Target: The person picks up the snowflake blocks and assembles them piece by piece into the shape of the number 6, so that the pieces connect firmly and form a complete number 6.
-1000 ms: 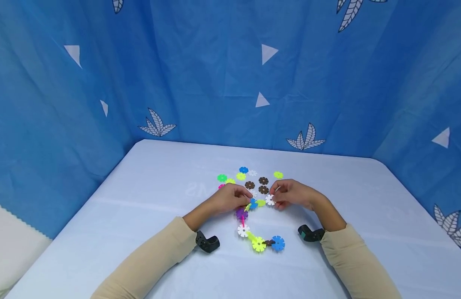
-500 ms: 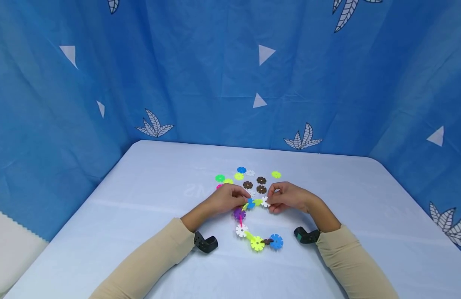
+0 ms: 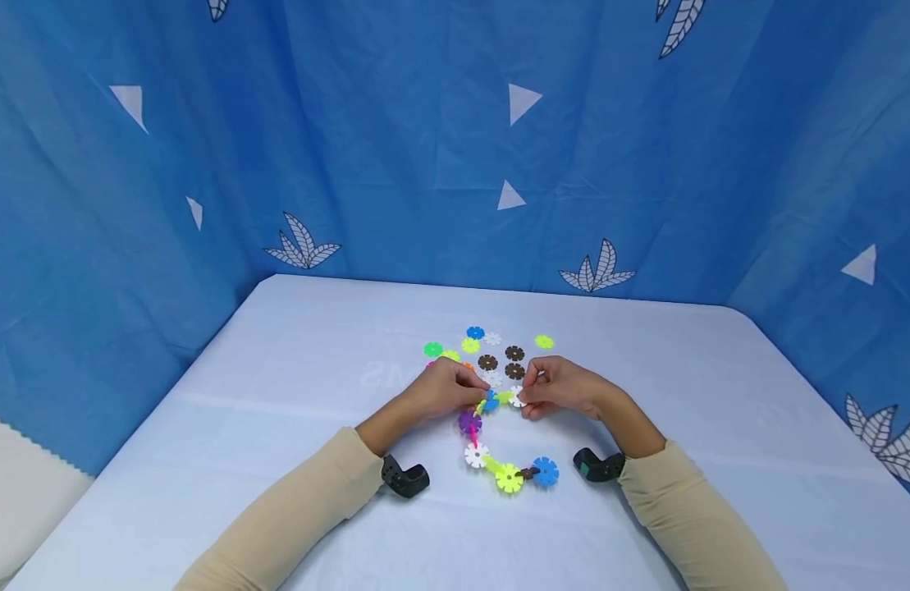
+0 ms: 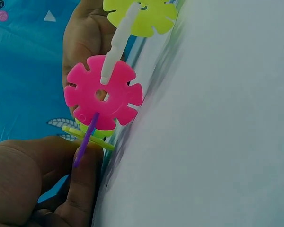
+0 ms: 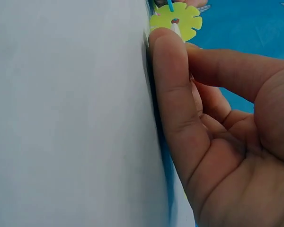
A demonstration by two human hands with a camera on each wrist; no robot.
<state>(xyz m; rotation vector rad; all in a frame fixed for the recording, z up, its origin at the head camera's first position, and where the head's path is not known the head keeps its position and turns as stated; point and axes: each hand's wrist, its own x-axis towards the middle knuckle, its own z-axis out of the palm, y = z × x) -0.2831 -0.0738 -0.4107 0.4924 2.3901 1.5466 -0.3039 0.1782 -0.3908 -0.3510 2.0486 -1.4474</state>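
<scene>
The chain point(image 3: 472, 457) of notched, many-coloured discs curves across the worktop point(image 3: 336, 353) in front of the person, bowed toward their left, with a near blue disc point(image 3: 546, 472) at the end closest to them. From where I stand, the left hand point(image 3: 441, 388) has thumb and finger clamped on the chain's far stretch beside a far blue disc point(image 3: 491, 401), and the right hand point(image 3: 565, 386) pinches a white disc point(image 3: 515, 397) whose edge meets a yellow disc point(image 3: 504, 397). Just beyond both hands, loose discs point(image 3: 514, 353) lie scattered, brown, green, yellow, blue and white among them.
</scene>
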